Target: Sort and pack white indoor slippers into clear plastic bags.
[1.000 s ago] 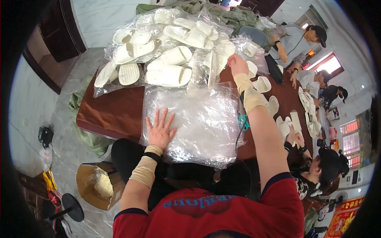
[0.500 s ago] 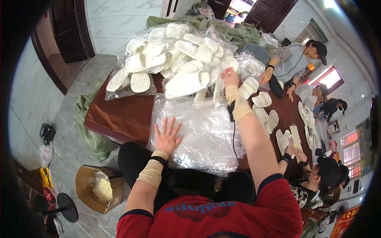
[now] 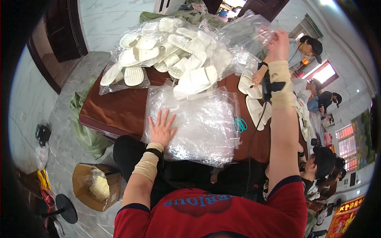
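Observation:
My left hand (image 3: 161, 129) lies flat with its fingers spread on a stack of clear plastic bags (image 3: 206, 135) at the near edge of the table. Raised up and out to the right, my right hand (image 3: 277, 43) has its fingers closed on a thin clear plastic bag (image 3: 242, 33), which stretches leftward above the table. Behind the stack is a heap of bagged white slippers (image 3: 194, 81), some reaching over its far edge. The teal handles of what look like scissors (image 3: 240, 125) show beside the stack's right edge.
Loose white slippers (image 3: 256, 111) lie on the brown table (image 3: 115, 103) to the right. A co-worker's hand (image 3: 260, 74) is among them. An open cardboard box (image 3: 85, 188) stands on the floor at lower left, near a green sack (image 3: 93, 139). Other people sit along the right side.
My right hand has moved from the front of the slipper heap up and to the right, with a clear bag now spread from it. My left hand stays on the stack.

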`<state>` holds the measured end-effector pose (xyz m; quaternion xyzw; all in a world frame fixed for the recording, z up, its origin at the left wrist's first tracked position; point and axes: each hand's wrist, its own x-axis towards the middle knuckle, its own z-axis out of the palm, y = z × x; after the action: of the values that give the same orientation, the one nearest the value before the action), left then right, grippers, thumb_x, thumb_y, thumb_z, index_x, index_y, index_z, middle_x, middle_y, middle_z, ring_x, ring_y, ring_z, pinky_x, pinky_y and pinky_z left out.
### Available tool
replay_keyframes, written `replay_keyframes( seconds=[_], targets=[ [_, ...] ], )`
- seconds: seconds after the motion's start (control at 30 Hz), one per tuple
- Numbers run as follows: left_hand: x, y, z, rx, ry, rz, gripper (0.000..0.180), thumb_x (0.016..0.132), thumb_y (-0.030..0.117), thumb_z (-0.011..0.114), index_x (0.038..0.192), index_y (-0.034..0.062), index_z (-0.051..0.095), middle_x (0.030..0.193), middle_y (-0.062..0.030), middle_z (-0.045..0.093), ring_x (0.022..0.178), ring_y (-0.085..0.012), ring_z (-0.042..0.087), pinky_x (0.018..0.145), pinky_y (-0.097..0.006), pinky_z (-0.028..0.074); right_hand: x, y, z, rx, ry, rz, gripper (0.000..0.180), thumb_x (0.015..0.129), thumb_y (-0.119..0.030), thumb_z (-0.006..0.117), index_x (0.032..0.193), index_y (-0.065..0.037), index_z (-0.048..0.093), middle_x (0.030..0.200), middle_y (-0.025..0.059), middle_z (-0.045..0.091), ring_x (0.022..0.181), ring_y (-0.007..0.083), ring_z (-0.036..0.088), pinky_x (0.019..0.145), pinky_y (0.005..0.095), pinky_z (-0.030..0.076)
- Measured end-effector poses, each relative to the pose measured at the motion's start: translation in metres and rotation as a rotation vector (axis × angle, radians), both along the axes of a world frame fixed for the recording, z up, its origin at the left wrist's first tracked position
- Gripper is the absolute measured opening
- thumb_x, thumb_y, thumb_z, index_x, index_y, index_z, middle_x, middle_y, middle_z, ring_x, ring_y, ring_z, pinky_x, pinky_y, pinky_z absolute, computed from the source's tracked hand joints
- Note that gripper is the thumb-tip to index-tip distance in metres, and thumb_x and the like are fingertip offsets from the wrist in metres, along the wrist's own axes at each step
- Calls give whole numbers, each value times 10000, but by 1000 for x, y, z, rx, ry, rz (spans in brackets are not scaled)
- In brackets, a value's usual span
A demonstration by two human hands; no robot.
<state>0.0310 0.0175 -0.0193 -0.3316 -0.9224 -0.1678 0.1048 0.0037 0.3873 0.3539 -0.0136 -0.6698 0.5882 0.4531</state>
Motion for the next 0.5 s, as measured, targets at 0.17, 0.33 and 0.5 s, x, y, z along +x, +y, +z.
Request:
replay_keyframes(
  seconds=[0.17, 0.33, 0.5],
  targets=[
    [1, -9, -2, -23, -18, 22, 602, 888, 443, 524, 1444, 300, 339, 1554, -9, 202, 1438, -292, 139, 1099, -644, 70, 73, -41, 15, -66, 104, 232, 99, 938, -173, 462, 970, -85, 496, 1124, 192, 625, 877, 216, 650, 703, 359, 548],
    [-1, -4, -5, 4, 14, 5, 602, 870, 449, 544, 1426, 300, 371, 1541, -11, 233, 1436, -282, 150, 1092, -654, 73, 152, -19, 16, 251, -251, 156, 111, 934, -174, 476, 928, -65, 495, 1067, 199, 647, 782, 198, 663, 658, 303, 547],
    [-1, -4, -6, -41, 17, 9, 619, 858, 454, 556, 1426, 293, 372, 1543, -14, 230, 1437, -281, 147, 1092, -654, 77, 198, -33, -31, 207, -379, -125, 75, 914, -132, 497, 880, -68, 516, 776, 73, 642, 604, 116, 592, 555, 244, 511]
  ],
)
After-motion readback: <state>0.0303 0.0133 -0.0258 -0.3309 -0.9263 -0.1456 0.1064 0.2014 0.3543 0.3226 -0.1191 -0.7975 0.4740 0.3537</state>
